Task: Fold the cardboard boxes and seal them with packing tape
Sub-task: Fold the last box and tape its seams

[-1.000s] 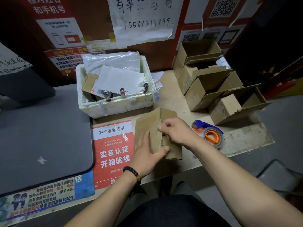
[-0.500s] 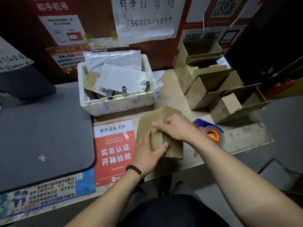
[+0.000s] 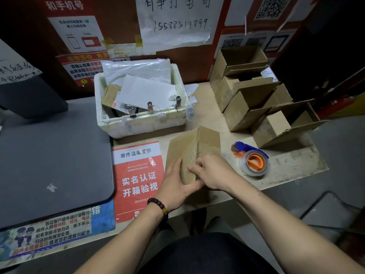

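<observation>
Your left hand [image 3: 176,183] lies flat along the left side of the cardboard box [image 3: 194,153], fingers straight, thumb hooked under its near edge. Your right hand [image 3: 214,172] rests on top with curled fingertips pinching at the flap seam. The box sits on the counter [image 3: 288,165] near its front edge, just right of the red notice [image 3: 138,180]. The tape dispenser [image 3: 251,158] lies to the right, apart from the box. Behind it stands a cluster of open cartons [image 3: 254,99]; a foam bin [image 3: 142,123] sits behind the box.
</observation>
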